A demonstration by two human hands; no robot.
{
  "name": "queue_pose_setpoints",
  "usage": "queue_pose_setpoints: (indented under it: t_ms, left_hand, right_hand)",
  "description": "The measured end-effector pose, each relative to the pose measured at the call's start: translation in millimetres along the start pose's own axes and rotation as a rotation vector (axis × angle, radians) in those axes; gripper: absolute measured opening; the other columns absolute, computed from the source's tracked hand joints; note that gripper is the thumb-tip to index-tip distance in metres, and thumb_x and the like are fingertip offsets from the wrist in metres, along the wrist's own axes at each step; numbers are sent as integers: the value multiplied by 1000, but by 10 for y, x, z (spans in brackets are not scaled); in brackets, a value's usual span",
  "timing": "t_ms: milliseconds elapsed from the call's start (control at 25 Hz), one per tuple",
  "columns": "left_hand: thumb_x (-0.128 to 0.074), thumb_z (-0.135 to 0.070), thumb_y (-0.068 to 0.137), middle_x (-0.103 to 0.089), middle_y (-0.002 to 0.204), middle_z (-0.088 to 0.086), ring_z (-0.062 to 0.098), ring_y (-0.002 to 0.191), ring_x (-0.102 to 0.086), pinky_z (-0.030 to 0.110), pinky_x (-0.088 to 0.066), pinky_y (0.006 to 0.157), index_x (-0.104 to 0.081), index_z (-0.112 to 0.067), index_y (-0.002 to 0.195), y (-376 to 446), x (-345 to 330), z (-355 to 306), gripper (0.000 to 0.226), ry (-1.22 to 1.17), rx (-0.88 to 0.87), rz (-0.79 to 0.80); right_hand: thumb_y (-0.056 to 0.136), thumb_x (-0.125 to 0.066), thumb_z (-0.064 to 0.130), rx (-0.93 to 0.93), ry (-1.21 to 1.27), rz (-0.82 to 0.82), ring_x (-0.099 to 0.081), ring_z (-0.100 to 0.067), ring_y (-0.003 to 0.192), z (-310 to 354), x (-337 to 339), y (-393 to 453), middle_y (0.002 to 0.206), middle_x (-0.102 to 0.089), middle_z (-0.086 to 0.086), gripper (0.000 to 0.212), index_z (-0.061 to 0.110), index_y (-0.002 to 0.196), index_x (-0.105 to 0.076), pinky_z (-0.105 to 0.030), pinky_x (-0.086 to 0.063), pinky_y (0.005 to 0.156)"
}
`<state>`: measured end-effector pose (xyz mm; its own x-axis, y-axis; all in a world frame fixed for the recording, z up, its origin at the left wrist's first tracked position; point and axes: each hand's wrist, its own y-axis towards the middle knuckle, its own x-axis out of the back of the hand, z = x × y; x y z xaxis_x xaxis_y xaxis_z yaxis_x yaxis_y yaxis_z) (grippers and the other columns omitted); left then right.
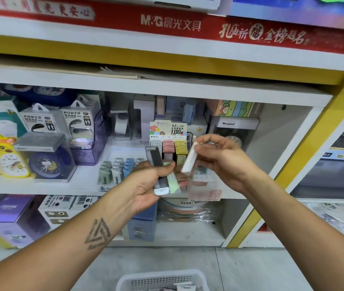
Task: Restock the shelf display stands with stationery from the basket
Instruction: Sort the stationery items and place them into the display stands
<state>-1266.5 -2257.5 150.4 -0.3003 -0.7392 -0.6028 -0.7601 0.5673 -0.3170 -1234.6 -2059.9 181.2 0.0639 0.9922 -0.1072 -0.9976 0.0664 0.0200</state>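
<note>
Left hand (148, 183) grips a small bunch of lead cases (162, 175), dark one + pale green, fanned so the next is easy to pull. Right hand (219, 156) pinches a white case (189, 159), tilted, prob. to slot it in. Basket (125, 280) w/ more stock sits low by the floor. Behind: lead display stand (168, 143) on the shelf (61, 185), rows nearly full.

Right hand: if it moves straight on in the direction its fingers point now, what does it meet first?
Likely the lead refill display stand. The right hand, pinching a white case, points left and toward the shelf, but depth is unclear.
</note>
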Motion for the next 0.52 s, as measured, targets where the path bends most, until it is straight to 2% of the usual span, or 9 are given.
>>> queue_pose_setpoints:
  t_ms: [80, 160, 240, 320, 360, 440, 520]
  left_hand:
    - [-55, 3, 94, -70, 100, 32, 41, 86, -73, 49, -61, 67, -59, 10, 102, -18, 67, -69, 11, -8, -23, -82]
    - [-57, 2, 94, -72, 88, 29, 33, 67, -73, 37, -60, 54, -58, 10, 101, -39, 154, -137, 11, -9, -33, -180]
    - [-60, -1, 93, -71, 80, 24, 25, 58, -69, 30, -56, 49, -60, 7, 98, -78, 236, -212, 10, 0, -39, -223]
    - [-60, -2, 93, -70, 77, 22, 22, 56, -65, 27, -54, 48, -61, 7, 97, -131, 323, -308, 10, -17, -62, -249]
    - [-59, -2, 94, -69, 75, 21, 21, 55, -64, 26, -54, 48, -60, 7, 97, -157, 373, -364, 10, -32, -82, -271]
    - [-57, -1, 95, -69, 70, 20, 19, 51, -63, 25, -53, 46, -59, 7, 93, -215, 492, -480, 9, -47, -130, -337]
    - [-56, -1, 95, -69, 66, 18, 18, 50, -61, 24, -52, 46, -57, 7, 94, -283, 622, -575, 8, -51, -169, -400]
  right_hand:
    - [96, -60, 5, 10, 59, -2, -70, -24, 80, 30, -7, 39, 94, -71, -13, 17, 12, 106, -72, -34, -58, 67]
    - [95, -65, 10, 31, -103, -20, -66, -24, 64, -3, -69, 63, 87, -68, -15, 20, 13, 114, -67, -29, -49, 49]
    - [87, -76, 11, 62, -298, -71, -58, -19, 50, -65, -152, 91, 77, -68, -12, 20, 7, 104, -66, -25, -38, 42]
    - [81, -80, 11, 66, -361, -101, -59, -13, 52, -110, -242, 127, 75, -71, -6, 17, 2, 92, -71, -23, -44, 45]
    - [82, -79, 11, 49, -329, -92, -62, -11, 58, -123, -287, 141, 78, -73, -5, 14, 1, 91, -73, -20, -49, 51]
    - [91, -69, 8, 12, -251, -31, -67, -13, 73, -137, -380, 158, 89, -75, -9, 11, 1, 98, -74, -20, -54, 65]
    - [92, -66, 0, 44, -295, 37, -70, -16, 83, -163, -487, 180, 100, -72, -13, 14, 2, 105, -69, -22, -56, 70]
